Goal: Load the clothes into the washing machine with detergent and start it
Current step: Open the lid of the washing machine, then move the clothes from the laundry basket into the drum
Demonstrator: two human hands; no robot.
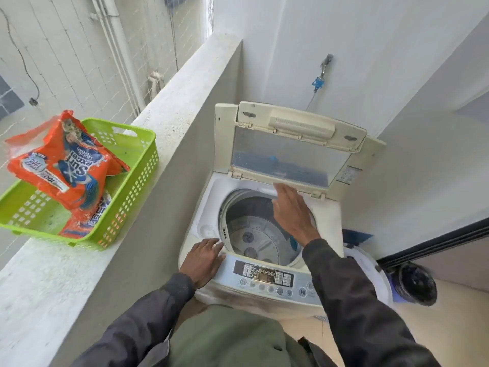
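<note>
Left hand (203, 258) is resting flat on the washing machine's (211, 202) front-left corner. Right hand (292, 210) is hovering open, empty. The detergent pouch (63, 165) (soft, floppy) is likely wanting a top-edge pinch.

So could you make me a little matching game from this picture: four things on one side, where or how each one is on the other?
1 lid
2 detergent packet
3 left hand
4 right hand

a in the green basket
b beside the control panel
c raised open
d above the drum

Pairs: 1-c, 2-a, 3-b, 4-d.
</note>
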